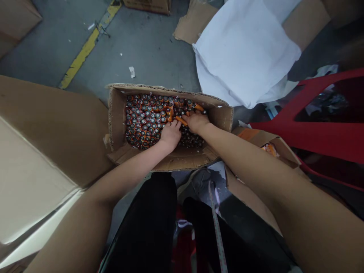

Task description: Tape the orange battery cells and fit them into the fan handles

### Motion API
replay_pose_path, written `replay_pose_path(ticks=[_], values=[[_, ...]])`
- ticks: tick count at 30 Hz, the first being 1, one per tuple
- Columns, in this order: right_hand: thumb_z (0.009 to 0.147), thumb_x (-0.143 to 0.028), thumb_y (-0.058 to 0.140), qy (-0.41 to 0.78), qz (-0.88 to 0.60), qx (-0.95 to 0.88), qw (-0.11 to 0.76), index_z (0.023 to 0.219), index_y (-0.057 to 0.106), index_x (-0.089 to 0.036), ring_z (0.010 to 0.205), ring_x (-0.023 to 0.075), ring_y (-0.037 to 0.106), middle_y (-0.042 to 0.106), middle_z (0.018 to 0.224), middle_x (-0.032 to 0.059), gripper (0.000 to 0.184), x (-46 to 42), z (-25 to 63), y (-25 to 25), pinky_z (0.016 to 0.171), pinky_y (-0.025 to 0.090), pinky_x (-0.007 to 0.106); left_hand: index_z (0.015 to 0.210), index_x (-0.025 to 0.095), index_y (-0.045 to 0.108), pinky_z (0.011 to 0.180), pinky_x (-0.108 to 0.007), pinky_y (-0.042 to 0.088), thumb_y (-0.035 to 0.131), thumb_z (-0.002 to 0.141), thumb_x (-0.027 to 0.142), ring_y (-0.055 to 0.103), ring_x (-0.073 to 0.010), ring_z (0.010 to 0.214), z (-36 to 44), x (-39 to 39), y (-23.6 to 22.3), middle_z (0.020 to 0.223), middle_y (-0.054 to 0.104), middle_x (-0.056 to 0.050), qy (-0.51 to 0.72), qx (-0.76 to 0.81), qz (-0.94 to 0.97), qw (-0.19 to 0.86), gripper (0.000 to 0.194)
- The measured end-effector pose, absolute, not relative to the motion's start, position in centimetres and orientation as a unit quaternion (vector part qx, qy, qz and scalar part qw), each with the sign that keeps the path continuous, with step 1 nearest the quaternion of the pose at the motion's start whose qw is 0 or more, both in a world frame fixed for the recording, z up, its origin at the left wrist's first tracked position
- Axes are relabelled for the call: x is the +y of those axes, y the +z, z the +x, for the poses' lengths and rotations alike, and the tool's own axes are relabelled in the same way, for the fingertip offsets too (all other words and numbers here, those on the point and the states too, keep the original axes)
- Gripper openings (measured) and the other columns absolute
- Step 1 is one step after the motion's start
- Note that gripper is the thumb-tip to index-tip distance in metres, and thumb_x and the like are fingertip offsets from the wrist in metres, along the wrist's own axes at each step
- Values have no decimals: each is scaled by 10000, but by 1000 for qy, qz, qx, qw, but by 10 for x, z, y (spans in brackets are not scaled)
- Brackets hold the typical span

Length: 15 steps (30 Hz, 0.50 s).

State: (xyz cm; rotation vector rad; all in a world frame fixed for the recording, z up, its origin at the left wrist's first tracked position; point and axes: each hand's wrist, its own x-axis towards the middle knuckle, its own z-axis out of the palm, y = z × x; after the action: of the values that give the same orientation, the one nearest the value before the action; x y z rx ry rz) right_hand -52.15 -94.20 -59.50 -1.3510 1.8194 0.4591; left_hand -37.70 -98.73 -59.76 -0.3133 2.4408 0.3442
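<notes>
Left fingers [176, 125], right fingers [190, 120]: part-curled, hold unclear | cardboard box [117, 121]: densely packed orange batteries [146, 118]

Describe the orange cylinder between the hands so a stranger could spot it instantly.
Find the open cardboard box in the middle, packed with cylinders. Between the left hand and right hand is the orange cylinder, its long side showing, while most neighbours show round ends.

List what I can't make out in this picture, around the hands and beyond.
All in the head view:
Left hand and right hand: palms, hidden by the backs of the hands.
Batteries: any print, too small to read.
Open box: its bottom, hidden by the batteries.
White sheet: whatever lies under it, covered by it.
Far carton: upper part, cut off by the top edge.
</notes>
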Motion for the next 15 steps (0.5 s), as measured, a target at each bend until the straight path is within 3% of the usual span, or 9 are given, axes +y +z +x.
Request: replay_pose_path(ticks=[4, 8, 11, 15], values=[[931, -134, 609, 168, -548, 711, 408, 1516, 584, -260, 1359, 406, 582, 580, 1519, 217, 599, -939, -527, -598, 953, 565, 484, 1170, 109, 815, 994, -449, 507, 413, 977, 49, 514, -353, 1376, -374, -986, -595, 1416, 650, -218, 135, 934, -94, 316, 451], [901, -196, 664, 135, -575, 683, 430, 1346, 697, -236, 1185, 336, 692, 729, 1333, 149, 448, -943, -535, -598, 918, 541, 389, 1105, 128, 835, 917, -432, 542, 459, 955, 48, 545, -377, 1338, -368, -985, -597, 1430, 644, -214, 158, 928, -74, 331, 412], [882, -238, 665, 46, -574, 694, 432, 1238, 715, -203, 1076, 313, 713, 783, 1179, 114, 361, -947, -538, -581, 870, 529, 370, 1089, 161, 848, 885, -430, 558, 527, 959, 111, 522, -420, 1363, -363, -982, -605, 1436, 645, -205, 181, 921, -79, 337, 350], [863, -256, 642, -136, -499, 729, 449, 1301, 635, -220, 951, 266, 702, 764, 1131, 69, 440, -920, -547, -513, 819, 554, 391, 1064, 244, 864, 943, -471, 559, 623, 968, 287, 486, -431, 1404, -358, -977, -619, 1437, 648, -170, 214, 906, -90, 353, 263]])
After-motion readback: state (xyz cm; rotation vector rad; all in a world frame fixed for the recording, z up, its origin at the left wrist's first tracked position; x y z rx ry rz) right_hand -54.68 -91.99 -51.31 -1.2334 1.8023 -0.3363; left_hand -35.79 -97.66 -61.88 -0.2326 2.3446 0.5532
